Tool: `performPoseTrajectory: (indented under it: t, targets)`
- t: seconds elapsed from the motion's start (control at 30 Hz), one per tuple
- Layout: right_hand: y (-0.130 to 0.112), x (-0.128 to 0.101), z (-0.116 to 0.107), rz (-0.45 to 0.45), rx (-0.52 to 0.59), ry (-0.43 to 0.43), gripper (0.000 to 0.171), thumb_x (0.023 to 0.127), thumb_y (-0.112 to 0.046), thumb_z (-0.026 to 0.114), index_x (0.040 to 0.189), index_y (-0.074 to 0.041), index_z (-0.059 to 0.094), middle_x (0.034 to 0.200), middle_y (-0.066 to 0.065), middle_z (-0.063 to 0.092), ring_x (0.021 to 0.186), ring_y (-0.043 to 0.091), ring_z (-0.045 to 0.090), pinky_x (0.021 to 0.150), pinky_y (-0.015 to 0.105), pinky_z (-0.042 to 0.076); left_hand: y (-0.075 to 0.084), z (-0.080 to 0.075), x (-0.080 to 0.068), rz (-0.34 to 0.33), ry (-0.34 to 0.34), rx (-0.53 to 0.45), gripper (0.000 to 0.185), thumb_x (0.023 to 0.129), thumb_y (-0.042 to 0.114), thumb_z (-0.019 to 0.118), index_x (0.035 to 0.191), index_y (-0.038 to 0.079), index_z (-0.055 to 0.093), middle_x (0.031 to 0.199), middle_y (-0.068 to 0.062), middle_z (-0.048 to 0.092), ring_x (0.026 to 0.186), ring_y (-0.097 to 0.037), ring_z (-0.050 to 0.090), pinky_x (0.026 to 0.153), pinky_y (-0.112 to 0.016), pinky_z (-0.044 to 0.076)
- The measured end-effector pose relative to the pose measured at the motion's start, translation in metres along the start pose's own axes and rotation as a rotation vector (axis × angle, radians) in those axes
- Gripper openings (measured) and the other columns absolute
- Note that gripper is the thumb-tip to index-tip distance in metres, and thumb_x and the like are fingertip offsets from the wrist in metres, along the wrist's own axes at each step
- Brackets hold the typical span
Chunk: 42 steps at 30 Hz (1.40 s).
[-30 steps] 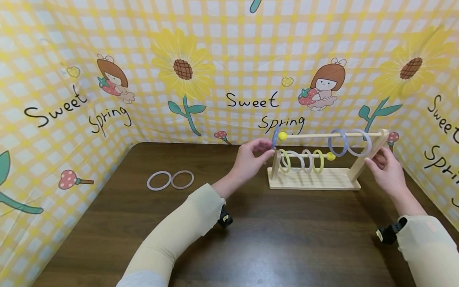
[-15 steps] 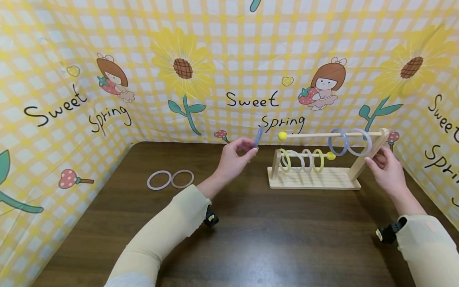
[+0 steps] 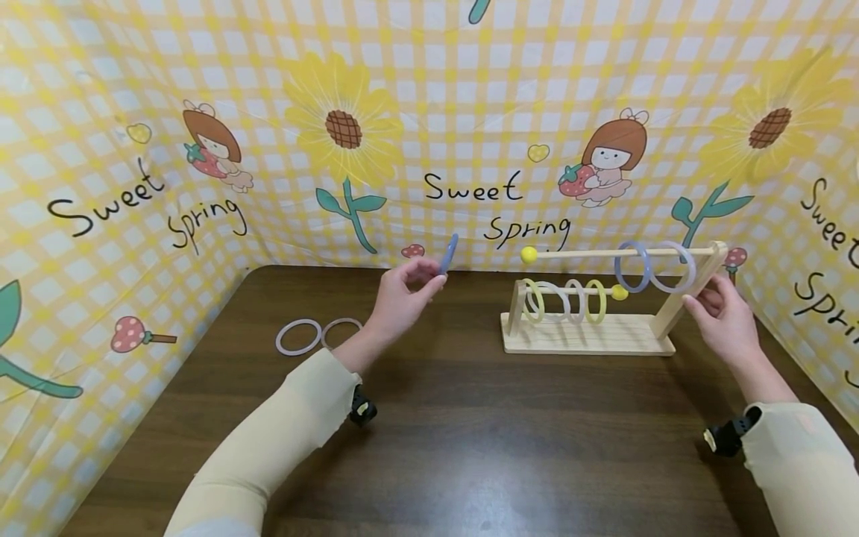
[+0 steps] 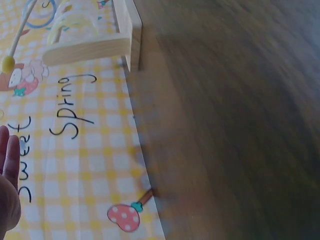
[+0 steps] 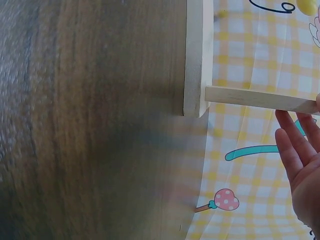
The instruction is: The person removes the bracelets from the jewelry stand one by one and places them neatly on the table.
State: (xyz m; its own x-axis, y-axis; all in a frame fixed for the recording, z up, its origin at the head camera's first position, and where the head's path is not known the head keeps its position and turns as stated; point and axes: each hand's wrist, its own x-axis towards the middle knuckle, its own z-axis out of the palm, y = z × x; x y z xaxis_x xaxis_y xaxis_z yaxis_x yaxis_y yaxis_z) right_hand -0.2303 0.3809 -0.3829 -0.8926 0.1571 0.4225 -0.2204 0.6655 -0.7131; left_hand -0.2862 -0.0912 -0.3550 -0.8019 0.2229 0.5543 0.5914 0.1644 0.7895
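My left hand pinches a blue bangle between thumb and fingers, raised over the table to the left of a wooden bangle rack. Only part of this hand's fingers shows at the left wrist view's edge, where the bangle is hidden. My right hand grips the rack's tall right post, thumb in front and fingers behind. A blue bangle and a pale lilac bangle hang on the upper rod. Several yellow and whitish bangles hang on the lower rod.
A lilac bangle and a pinkish bangle lie on the dark table at the left, the second partly behind my left wrist. Yellow balls cap the rods, one at the upper rod's left tip. A checked cloth encloses the table.
My left hand has carried the blue bangle leftward, away from the upper rod's tip. The right hand stays on the post, and the rack has not moved.
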Motion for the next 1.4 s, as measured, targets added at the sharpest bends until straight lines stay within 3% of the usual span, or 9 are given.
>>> performPoseTrajectory:
  t: [0.23,0.47,0.67,0.87,1.1,1.4]
  targets:
    - [-0.001,-0.002,-0.001,0.011,-0.012,0.000,0.053,0.100,-0.017,0.055,0.142,0.008,0.033,0.126,0.042,0.047,0.097,-0.016,0.046,0.074,0.001,0.038,-0.006,-0.017,-0.008,-0.003,0.022,0.045,0.013,0.090,0.008,0.070,0.099,-0.002,0.067,0.086,-0.010,0.068,0.075,-0.021,0.062,0.060,-0.024,0.053]
    - [-0.003,-0.004,-0.003,0.032,-0.028,-0.011,0.055,0.101,-0.019,0.054,0.143,0.006,0.032,0.127,0.041,0.048,0.100,-0.012,0.048,0.073,0.001,0.038,0.021,-0.032,-0.018,0.016,0.065,0.131,0.012,0.089,-0.004,0.067,0.099,-0.012,0.066,0.094,-0.021,0.065,0.079,-0.025,0.059,0.060,-0.020,0.051]
    - [-0.002,-0.004,-0.002,0.025,-0.010,-0.010,0.054,0.100,-0.018,0.054,0.143,0.007,0.032,0.127,0.041,0.047,0.097,-0.014,0.048,0.073,0.001,0.039,-0.017,-0.046,-0.017,0.053,0.111,0.190,0.014,0.087,0.000,0.071,0.100,-0.006,0.070,0.097,-0.017,0.067,0.085,-0.022,0.058,0.061,-0.021,0.045]
    - [-0.001,-0.004,-0.002,0.017,-0.003,-0.007,0.054,0.100,-0.018,0.054,0.143,0.007,0.031,0.127,0.041,0.047,0.099,-0.014,0.048,0.074,0.002,0.039,-0.022,-0.060,-0.021,0.039,0.092,0.226,0.013,0.091,0.009,0.069,0.101,0.001,0.070,0.100,-0.007,0.066,0.088,-0.014,0.059,0.060,-0.018,0.047]
    - [0.000,-0.002,-0.002,0.012,-0.008,-0.006,0.054,0.100,-0.018,0.054,0.144,0.006,0.032,0.126,0.042,0.048,0.096,-0.015,0.047,0.073,0.001,0.039,-0.023,-0.071,-0.024,0.025,0.069,0.303,0.012,0.092,0.009,0.068,0.101,0.002,0.069,0.095,-0.007,0.068,0.088,-0.016,0.061,0.059,-0.022,0.050]
    - [-0.001,-0.002,-0.002,0.013,-0.020,-0.013,0.054,0.100,-0.019,0.054,0.143,0.006,0.032,0.127,0.041,0.048,0.098,-0.013,0.048,0.072,0.001,0.038,-0.030,-0.078,-0.026,-0.004,0.053,0.395,0.012,0.090,0.007,0.069,0.100,0.001,0.070,0.091,-0.010,0.068,0.073,-0.018,0.058,0.055,-0.018,0.044]
